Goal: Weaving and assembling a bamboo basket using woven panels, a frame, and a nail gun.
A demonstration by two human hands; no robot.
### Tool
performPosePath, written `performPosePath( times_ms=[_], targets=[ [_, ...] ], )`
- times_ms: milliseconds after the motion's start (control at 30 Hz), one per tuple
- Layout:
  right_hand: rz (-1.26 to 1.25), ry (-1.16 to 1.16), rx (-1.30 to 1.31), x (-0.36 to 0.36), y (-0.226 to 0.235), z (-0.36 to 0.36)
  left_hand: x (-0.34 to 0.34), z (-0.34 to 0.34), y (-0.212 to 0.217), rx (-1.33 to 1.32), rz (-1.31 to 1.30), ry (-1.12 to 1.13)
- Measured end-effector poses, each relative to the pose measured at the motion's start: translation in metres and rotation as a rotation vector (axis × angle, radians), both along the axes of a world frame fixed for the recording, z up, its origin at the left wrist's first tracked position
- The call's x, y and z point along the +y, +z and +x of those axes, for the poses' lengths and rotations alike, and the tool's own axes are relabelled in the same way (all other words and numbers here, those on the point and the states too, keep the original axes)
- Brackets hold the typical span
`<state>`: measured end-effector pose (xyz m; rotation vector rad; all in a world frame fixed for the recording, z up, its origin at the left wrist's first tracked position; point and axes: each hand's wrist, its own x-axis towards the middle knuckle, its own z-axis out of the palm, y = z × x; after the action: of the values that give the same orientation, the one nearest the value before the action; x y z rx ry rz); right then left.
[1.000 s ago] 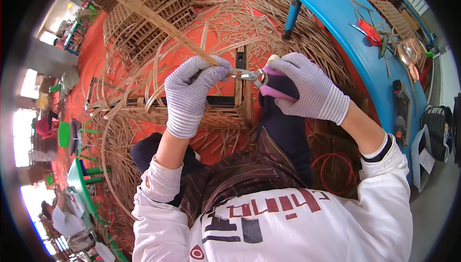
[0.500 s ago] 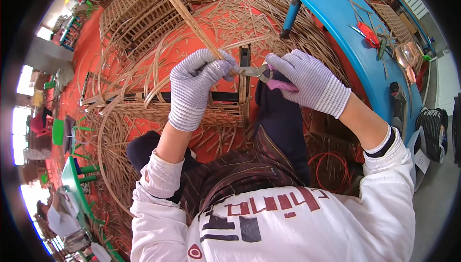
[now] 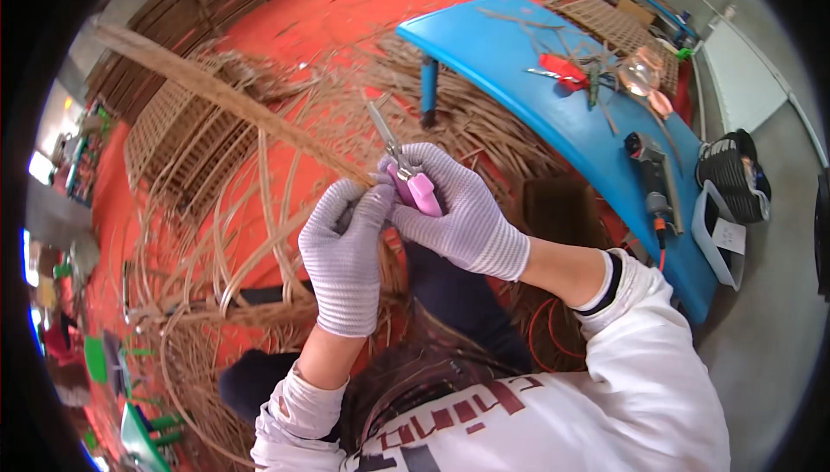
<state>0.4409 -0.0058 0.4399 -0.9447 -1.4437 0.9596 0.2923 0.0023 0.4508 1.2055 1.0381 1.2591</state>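
Change noted over the last second: my right hand (image 3: 462, 213) has turned the shears (image 3: 403, 161) away from the strip end. The blades now point up and away from me, where a half second ago they lay at that end, beside my left fingertips. Meaning, as I judge it: cutting is paused, and the right fingers are free to help with the end. My view has also swung right. Left hand (image 3: 341, 239): pinching the near end of the long flat strip (image 3: 233, 105), which runs up and away to its left. Right hand: closed round the pink handles, just beside the left; whether its fingertips touch the strip, I cannot tell. Count: two hands, one strip held, one pair of shears; right of the right hand, one blue table (image 3: 484, 48) bearing one red-handled tool (image 3: 564, 70) and one corded power tool (image 3: 650, 178). Loose floor strips beyond both hands: too many to count.
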Motion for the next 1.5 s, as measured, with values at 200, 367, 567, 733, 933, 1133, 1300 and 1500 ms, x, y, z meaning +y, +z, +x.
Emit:
performPosePath(
  times_ms=[200,367,567,733,933,1133,1300,1500],
  targets=[
    [-0.147,-0.529,0.093,0.098,-0.009,0.119,0.018,0.035,0.023,0.170,0.152,-0.153],
    [-0.247,-1.076,-0.536,0.159,-0.043,0.264,-0.011,0.004,0.020,0.402,0.397,-0.135],
    [-0.616,-0.933,-0.846,0.100,-0.102,0.323,-0.046,-0.051,0.016,0.477,0.678,0.041],
    [-0.431,-1.031,-1.450,0.062,-0.094,0.324,-0.072,-0.089,0.013,0.702,0.860,-0.190],
    [0.042,-0.315,-0.816,0.053,-0.068,0.146,-0.118,-0.134,-0.045,0.827,0.518,0.010],
    [0.162,0.100,-0.690,0.007,-0.056,0.008,-0.142,-0.200,-0.102,0.749,-0.041,0.361],
    [0.189,0.008,-0.476,-0.013,-0.033,-0.040,-0.145,-0.257,-0.124,0.597,-0.083,0.546],
    [0.626,-0.098,-0.870,-0.016,-0.031,-0.065,-0.122,-0.292,-0.131,0.431,-0.111,0.562]
  ],
)
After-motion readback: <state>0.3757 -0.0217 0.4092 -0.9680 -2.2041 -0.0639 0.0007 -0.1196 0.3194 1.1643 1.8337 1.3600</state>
